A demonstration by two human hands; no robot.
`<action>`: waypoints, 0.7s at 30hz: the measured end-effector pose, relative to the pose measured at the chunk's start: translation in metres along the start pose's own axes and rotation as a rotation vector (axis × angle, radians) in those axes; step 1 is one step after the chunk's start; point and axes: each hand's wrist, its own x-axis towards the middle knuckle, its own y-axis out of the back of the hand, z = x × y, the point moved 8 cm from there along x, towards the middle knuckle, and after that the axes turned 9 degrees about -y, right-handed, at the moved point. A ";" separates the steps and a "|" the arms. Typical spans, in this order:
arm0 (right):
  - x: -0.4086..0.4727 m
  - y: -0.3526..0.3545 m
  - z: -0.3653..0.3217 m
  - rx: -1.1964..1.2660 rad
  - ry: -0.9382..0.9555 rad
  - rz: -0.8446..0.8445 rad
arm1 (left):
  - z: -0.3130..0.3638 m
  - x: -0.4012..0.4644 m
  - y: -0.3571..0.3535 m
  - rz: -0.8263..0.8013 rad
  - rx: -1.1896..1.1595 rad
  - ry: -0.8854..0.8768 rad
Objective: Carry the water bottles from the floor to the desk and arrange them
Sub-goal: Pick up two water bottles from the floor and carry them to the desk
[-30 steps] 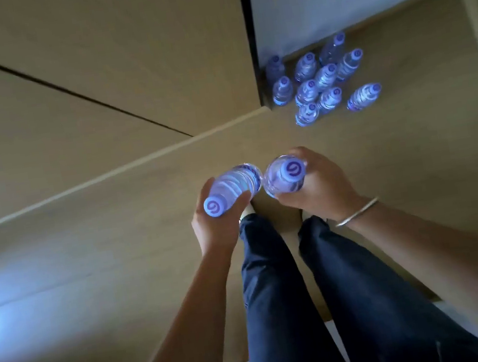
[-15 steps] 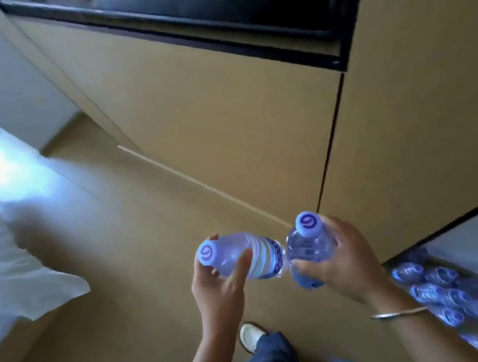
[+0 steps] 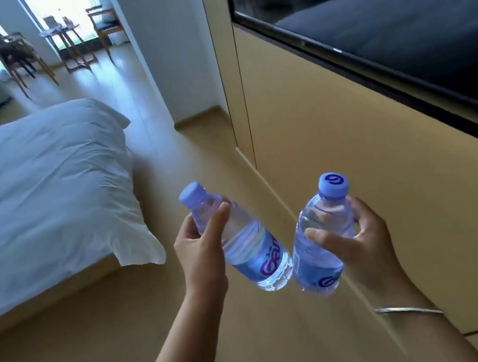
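Your left hand [image 3: 201, 256] clamps one clear, blue-capped plastic water bottle [image 3: 242, 240] mid-air; your right hand [image 3: 361, 238] wraps another [image 3: 322, 238]. Thin, full, probably slippery: grip the ribbed middles, not the caps.

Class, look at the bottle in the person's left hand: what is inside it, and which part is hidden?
The left-hand bottle holds clear water; the left hand covers part of its neck side.

left hand [image 3: 201, 259] gripping tilted bottle [image 3: 240, 239], right hand [image 3: 361, 240] gripping second bottle [image 3: 323, 242]
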 end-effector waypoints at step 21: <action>0.314 -0.182 -0.079 -0.121 0.195 -0.346 | -0.001 0.273 -0.018 0.221 0.130 -0.116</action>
